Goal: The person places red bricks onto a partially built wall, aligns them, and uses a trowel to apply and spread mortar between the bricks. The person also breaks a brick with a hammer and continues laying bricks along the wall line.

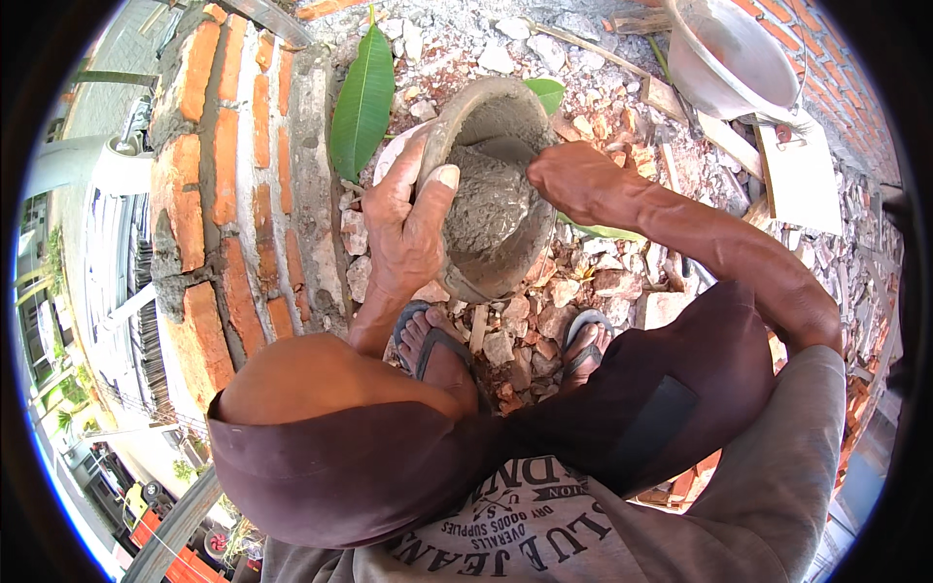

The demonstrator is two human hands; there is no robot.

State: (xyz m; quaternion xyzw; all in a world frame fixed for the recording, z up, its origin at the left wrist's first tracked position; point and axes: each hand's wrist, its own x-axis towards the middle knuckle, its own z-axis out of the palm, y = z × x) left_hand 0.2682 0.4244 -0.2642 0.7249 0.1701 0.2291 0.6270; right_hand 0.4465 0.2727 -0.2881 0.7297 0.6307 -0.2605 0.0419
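A round bucket (478, 99), its rim caked with dried cement, stands tilted between my feet and the rubble ahead. Wet grey mortar (484, 209) fills much of its inside. My left hand (406, 223) is closed over the left rim, thumb on the inner side and fingers along the outside. In my right fist (575, 183), at the bucket's right rim, is a trowel (507, 148). Its grey blade lies against the mortar near the far side, while its handle is hidden in my fingers.
An orange brick wall (225, 165) with mortar joints runs along my left. Broken brick rubble (559, 325) surrounds my sandalled feet. A large green leaf (363, 105) lies beyond the left hand. At far right are a pale tub (729, 83), wooden pieces (731, 146) and a white board (805, 185).
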